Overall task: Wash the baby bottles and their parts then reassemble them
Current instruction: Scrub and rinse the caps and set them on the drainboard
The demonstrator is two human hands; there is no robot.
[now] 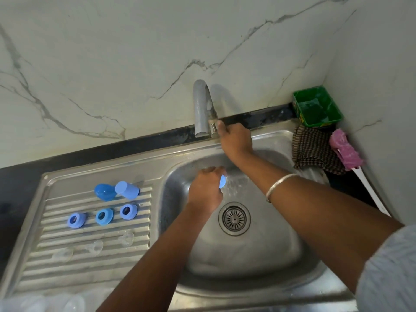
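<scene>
Over the sink, just below the tap, the left hand grips a blue cap, probably light, rigid, wet-slippery, best held by its rim; the right hand grips the tap's handle.

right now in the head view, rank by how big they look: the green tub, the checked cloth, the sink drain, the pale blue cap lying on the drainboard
1. checked cloth
2. green tub, close to the cloth and farther back, so unsure
3. sink drain
4. pale blue cap, smallest
</scene>
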